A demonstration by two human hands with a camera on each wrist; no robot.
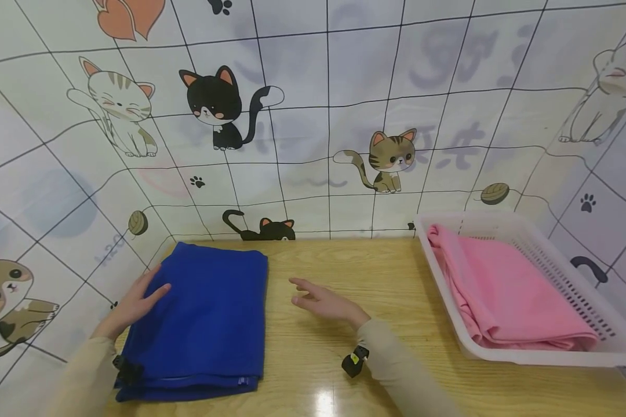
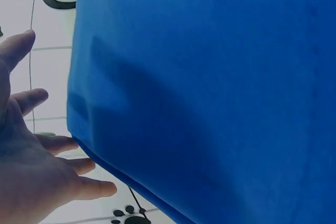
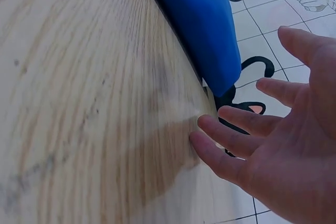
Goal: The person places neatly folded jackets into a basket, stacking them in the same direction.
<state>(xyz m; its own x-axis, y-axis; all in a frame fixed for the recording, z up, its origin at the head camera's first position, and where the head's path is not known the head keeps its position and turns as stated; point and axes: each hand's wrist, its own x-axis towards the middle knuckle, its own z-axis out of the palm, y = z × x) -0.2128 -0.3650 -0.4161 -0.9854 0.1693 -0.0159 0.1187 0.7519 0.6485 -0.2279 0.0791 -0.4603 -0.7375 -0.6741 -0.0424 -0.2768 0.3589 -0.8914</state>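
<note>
A folded blue cloth (image 1: 203,318) lies flat on the wooden table, left of the middle. At its left edge is my left hand (image 1: 138,304), fingers extended and thumb over the cloth; the left wrist view shows the fingers (image 2: 86,188) spread beside the cloth's border. My right hand (image 1: 326,302) hovers over bare wood to the right of the cloth, apart from it and holding nothing. In the right wrist view its fingers (image 3: 231,135) are loosely spread, with the blue cloth's corner (image 3: 210,40) beyond them.
A white plastic basket (image 1: 451,313) stands on the right of the table (image 1: 355,260), with a folded pink cloth (image 1: 516,289) inside. A sheet with cat drawings and grid lines (image 1: 302,133) covers the walls at the back and sides.
</note>
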